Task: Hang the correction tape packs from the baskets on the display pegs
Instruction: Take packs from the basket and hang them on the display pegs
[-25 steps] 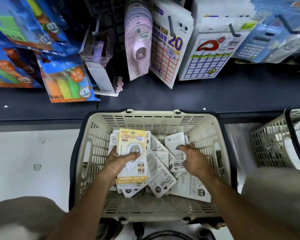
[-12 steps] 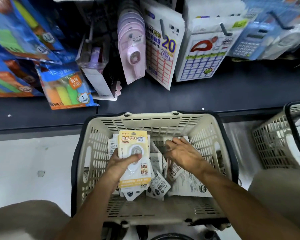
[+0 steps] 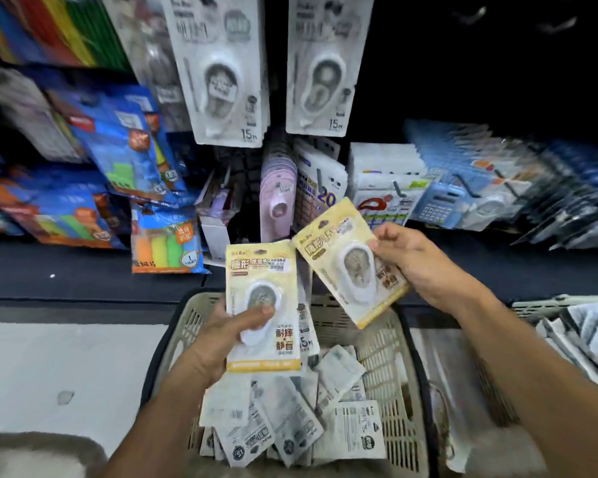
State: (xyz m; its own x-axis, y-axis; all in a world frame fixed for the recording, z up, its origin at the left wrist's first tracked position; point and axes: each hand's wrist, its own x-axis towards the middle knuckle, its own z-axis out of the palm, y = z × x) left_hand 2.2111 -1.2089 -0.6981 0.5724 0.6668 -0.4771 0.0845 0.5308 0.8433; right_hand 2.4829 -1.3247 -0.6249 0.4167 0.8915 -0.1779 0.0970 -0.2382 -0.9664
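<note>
My left hand [image 3: 228, 336] grips a small stack of correction tape packs, a yellow one [image 3: 261, 298] on top, held upright above the beige basket [image 3: 387, 346]. My right hand [image 3: 415, 260] pinches a second yellow pack [image 3: 349, 260] by its right edge, tilted, up in front of the shelf. More packs [image 3: 290, 422] lie loose in the basket, mostly white backs up. Two rows of white correction tape packs [image 3: 221, 70] [image 3: 325, 67] hang from pegs above.
Blue sticky-note bags [image 3: 118, 146] hang at the left, pink tape packs [image 3: 277, 188], label sheets [image 3: 320, 188] and calculators [image 3: 439, 205] in the middle and right. A second basket [image 3: 546, 305] with white packs stands at the right. A dark shelf ledge [image 3: 66, 281] runs behind the baskets.
My right hand has come up out of the basket holding a yellow pack. My left hand lifted its stack higher. My view tilted up, showing the hanging white packs.
</note>
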